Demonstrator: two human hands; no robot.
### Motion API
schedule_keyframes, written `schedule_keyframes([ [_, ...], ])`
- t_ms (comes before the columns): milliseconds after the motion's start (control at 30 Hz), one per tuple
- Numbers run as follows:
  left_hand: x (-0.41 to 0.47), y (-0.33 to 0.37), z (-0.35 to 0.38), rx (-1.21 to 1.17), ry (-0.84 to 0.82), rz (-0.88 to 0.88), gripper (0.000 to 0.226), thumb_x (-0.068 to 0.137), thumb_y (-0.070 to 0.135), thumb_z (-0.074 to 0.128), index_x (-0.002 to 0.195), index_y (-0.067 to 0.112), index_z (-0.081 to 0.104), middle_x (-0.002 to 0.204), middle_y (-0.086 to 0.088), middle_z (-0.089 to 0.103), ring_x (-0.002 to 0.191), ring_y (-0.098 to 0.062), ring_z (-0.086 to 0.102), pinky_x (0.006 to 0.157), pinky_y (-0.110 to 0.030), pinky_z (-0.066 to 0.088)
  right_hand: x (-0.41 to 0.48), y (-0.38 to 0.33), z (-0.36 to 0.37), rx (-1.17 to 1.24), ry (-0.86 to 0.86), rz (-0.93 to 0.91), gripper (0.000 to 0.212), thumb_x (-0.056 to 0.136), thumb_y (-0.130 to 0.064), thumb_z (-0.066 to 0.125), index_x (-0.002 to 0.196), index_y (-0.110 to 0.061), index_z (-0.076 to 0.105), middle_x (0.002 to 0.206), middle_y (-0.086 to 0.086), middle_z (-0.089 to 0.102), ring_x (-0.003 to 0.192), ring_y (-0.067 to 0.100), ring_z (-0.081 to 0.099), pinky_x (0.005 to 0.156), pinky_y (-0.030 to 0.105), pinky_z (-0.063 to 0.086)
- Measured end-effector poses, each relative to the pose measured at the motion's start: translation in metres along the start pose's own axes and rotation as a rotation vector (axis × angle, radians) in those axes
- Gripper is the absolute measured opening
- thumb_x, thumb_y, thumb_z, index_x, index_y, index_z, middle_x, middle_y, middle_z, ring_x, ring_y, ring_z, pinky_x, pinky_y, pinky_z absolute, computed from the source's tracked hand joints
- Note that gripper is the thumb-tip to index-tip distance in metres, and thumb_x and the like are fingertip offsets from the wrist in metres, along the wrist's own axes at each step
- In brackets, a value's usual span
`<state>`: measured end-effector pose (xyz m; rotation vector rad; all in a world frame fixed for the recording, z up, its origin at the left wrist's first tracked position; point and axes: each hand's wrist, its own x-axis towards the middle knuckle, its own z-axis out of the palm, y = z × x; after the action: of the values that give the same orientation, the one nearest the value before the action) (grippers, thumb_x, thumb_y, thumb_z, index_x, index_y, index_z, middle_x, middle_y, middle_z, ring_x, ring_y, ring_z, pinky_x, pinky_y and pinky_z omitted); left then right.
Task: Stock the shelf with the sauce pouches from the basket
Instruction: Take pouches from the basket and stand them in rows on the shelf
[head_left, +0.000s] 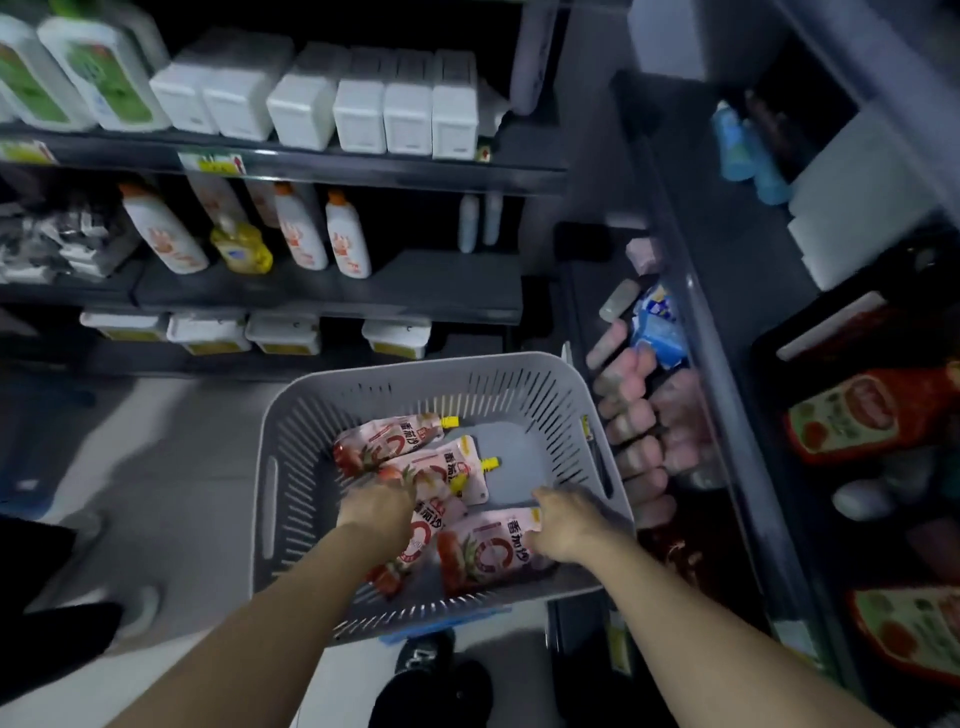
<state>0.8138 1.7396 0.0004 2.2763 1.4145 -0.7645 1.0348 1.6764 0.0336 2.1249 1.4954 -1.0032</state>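
Both hands are down in the grey basket (291, 415): left hand (376, 512) and right hand (566, 525) each curl onto soft, slippery-looking sauce pouches (483, 551), finger closure unclear, best gripped by the flat body.

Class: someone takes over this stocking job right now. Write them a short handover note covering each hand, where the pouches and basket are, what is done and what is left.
Left hand: down in the basket, on the pouches; grip not visible.
Right hand: in the basket, on the nearest pouch; grip also unclear.
Pouches: about four, all lying in the grey basket, yellow caps pointing right.
Done: nothing lifted out at this moment.
Left: lift the pouches out and put them on the shelf to the right, where red sauce packs lie.
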Motion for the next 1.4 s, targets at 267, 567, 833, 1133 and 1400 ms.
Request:
schedule_keyframes([
  [267, 0.026, 0.002, 0.023, -0.366, -0.071, -0.15, 0.051, 0.088, 0.027, 0.062, 0.133, 0.017, 0.038, 0.128, -0.012, 0.047, 0.107, -0.031, 0.058, 0.086, -0.042, 0.052, 0.044, -0.003, 0.028, 0.016, -0.153, 0.104, 0.054, 0.083, -0.011, 0.066, 0.131, -0.014, 0.043, 0.134, 0.012, 0.055, 0.121, 0.028, 0.056, 0.096, 0.034, 0.046],
  [567, 0.027, -0.01, 0.021, -0.695, -0.125, -0.335, 0.032, 0.083, 0.019, 0.067, 0.115, 0.018, 0.061, 0.11, -0.007, 0.068, 0.103, -0.025, 0.062, 0.088, -0.035, 0.051, 0.048, -0.006, 0.011, 0.251, -0.13, 0.138, 0.016, 0.073, -0.014, 0.074, 0.088, -0.011, 0.07, 0.094, 0.006, 0.073, 0.087, 0.021, 0.07, 0.076, 0.03, 0.057],
  [833, 0.007, -0.028, 0.016, -1.096, 0.027, -0.469, 0.036, 0.08, 0.005, 0.072, 0.114, 0.006, 0.062, 0.107, -0.015, 0.069, 0.092, -0.027, 0.064, 0.076, -0.036, 0.054, 0.035, -0.031, 0.022, 0.92, 0.071, 0.26, 0.023, 0.07, 0.0, 0.076, 0.068, -0.015, 0.059, 0.08, 0.007, 0.071, 0.078, 0.024, 0.067, 0.064, 0.031, 0.053],
  [1133, -0.021, -0.029, 0.009, -1.234, 0.141, -0.356, 0.025, 0.082, 0.011, 0.069, 0.106, 0.016, 0.066, 0.099, -0.008, 0.072, 0.091, -0.026, 0.069, 0.084, -0.046, 0.056, 0.01, -0.053, 0.025, 0.846, 0.25, 0.049, 0.014, 0.079, -0.014, 0.073, 0.093, -0.013, 0.075, 0.09, 0.005, 0.074, 0.087, 0.024, 0.068, 0.074, 0.032, 0.052],
  [1400, -0.065, -0.02, -0.049, -1.393, 0.27, -0.164, 0.014, 0.088, 0.003, 0.061, 0.093, 0.016, 0.065, 0.088, -0.001, 0.071, 0.083, -0.021, 0.069, 0.078, -0.04, 0.057, -0.047, -0.053, -0.005, 1.089, 0.574, -0.102, 0.031, 0.08, -0.015, 0.075, 0.059, -0.034, 0.062, 0.071, -0.007, 0.07, 0.072, 0.02, 0.069, 0.07, 0.045, 0.058],
])
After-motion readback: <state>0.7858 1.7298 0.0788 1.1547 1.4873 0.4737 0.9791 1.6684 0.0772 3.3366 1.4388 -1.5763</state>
